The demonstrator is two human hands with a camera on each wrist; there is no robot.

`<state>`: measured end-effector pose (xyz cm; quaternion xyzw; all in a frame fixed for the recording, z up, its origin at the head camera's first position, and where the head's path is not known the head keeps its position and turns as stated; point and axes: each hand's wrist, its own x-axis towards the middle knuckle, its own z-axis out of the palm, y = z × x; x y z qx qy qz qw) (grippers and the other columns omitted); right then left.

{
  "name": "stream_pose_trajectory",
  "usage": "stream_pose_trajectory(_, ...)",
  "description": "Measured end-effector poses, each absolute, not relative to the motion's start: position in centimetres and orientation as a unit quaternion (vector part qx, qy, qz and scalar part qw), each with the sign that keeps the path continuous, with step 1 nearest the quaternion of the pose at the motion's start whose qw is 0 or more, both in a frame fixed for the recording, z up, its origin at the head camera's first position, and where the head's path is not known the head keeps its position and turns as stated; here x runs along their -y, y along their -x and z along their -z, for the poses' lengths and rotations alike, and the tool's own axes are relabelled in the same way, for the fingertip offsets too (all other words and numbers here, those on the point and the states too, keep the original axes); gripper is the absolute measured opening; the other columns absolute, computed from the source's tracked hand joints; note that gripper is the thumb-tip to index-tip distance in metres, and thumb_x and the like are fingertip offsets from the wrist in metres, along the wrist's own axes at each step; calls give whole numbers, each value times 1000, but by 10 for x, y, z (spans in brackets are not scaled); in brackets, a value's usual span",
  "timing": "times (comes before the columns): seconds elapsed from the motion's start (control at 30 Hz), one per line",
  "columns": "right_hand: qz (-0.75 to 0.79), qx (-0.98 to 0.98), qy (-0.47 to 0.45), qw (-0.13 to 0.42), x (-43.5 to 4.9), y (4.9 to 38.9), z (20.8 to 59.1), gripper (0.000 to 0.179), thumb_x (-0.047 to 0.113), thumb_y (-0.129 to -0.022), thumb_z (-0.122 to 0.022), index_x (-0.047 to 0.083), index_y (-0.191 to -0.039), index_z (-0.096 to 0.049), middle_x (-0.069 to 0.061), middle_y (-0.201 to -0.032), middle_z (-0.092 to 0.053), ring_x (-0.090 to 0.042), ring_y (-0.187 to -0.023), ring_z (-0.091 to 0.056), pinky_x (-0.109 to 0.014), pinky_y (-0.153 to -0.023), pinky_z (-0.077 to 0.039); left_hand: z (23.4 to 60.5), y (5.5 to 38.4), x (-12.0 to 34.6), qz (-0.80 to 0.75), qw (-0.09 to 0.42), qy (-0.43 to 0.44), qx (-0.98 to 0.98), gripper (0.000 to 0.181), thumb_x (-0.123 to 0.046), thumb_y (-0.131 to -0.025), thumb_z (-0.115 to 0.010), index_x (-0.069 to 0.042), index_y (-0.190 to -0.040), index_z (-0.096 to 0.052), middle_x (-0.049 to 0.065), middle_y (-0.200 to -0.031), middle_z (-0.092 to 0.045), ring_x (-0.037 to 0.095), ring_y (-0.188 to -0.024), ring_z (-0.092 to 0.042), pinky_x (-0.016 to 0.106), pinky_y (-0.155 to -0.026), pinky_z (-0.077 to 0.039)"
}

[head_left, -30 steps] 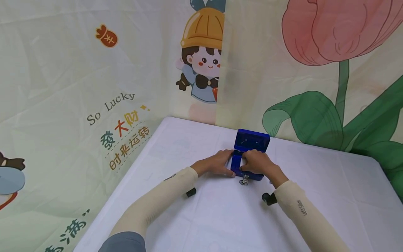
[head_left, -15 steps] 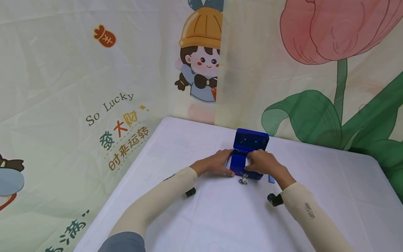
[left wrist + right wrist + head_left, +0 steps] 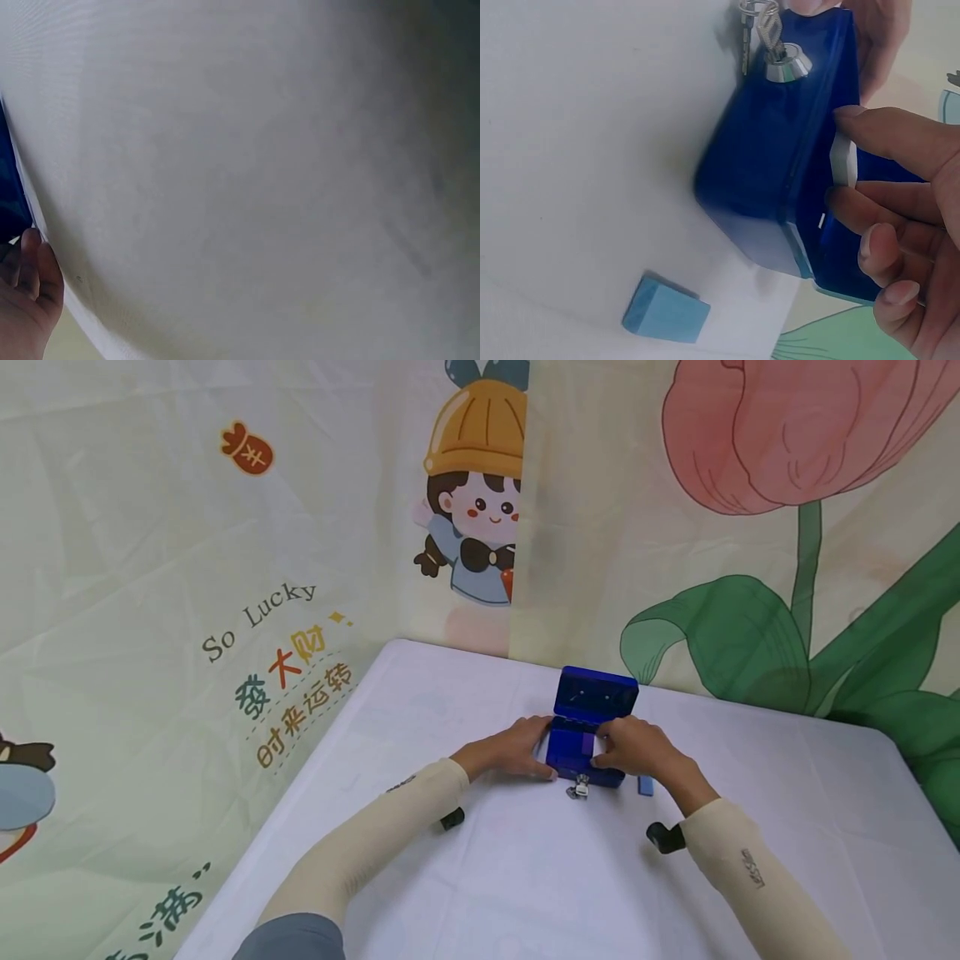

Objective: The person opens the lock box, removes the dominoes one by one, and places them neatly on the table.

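Observation:
A blue metal cash box (image 3: 562, 768) stands on the table with its lid (image 3: 596, 695) raised. My left hand (image 3: 520, 747) grips its left end, thumb at the front and fingers toward the back; the left wrist view shows little of this hand (image 3: 34, 292). Inside the box, my right hand (image 3: 633, 746) pinches a small whitish block (image 3: 845, 159) between thumb and index finger. A purple patch (image 3: 587, 743) shows just left of those fingers; whether it belongs to the block I cannot tell. Keys (image 3: 771, 26) hang from the lock (image 3: 787, 66) in the box's front.
A light blue block (image 3: 667, 309) lies on the white table (image 3: 480, 877), close to the box's right side. A printed cloth wall (image 3: 570, 568) rises directly behind the table. Black wrist cameras (image 3: 663, 837) sit under both forearms.
My right hand has slid rightward inside the box with the whitish block. The light blue block beside the box has come into view, and the purple patch now shows. The left hand stays put.

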<state>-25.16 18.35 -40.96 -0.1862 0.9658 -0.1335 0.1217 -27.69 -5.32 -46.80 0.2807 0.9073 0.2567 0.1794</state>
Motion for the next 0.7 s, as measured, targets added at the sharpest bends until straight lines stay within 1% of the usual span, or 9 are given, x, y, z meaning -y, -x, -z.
stream_pose_trajectory(0.17, 129, -967, 182, 124, -186, 250, 408, 36, 29, -84, -82, 4, -108, -71, 0, -70, -62, -16, -64, -58, -28, -58, -50, 470, 278, 53, -255, 174, -286, -907, 103, -45, -84, -79, -12, -160, -19, 9, -162, -32, 26, -149, -30, 44, -123, -27)
stream_pose_trajectory(0.3, 124, -968, 174, 131, -189, 248, 406, 37, 29, -85, -82, 4, -110, -71, 0, -70, -62, -16, -65, -58, -28, -60, -50, 472, 279, 53, -251, 167, -292, -908, 104, -46, -84, -79, -12, -160, -19, 8, -162, -33, 26, -149, -30, 43, -123, -27)
stream_pose_trajectory(0.47, 115, -971, 168, 127, -196, 244, 403, 44, 30, -84, -82, 2, -117, -70, -2, -82, -69, -16, -72, -62, -34, -68, -56, 472, 279, 53, -257, 168, -293, -905, 104, -45, -83, -79, -12, -161, -19, 9, -161, -34, 25, -149, -30, 43, -123, -26)
stream_pose_trajectory(0.6, 115, -970, 168, 130, -202, 242, 402, 45, 31, -84, -81, 2, -116, -69, -5, -91, -71, -18, -78, -63, -37, -71, -57, 473, 279, 53, -245, 165, -295, -909, 104, -47, -84, -78, -10, -161, -18, 9, -161, -35, 24, -149, -31, 41, -123, -26)
stream_pose_trajectory(0.7, 117, -970, 163, 134, -206, 242, 402, 44, 31, -84, -81, 3, -115, -70, -7, -95, -71, -18, -80, -64, -36, -72, -57, 473, 280, 53, -239, 162, -295, -911, 105, -48, -84, -78, -9, -160, -18, 9, -160, -35, 24, -148, -32, 40, -123, -27)
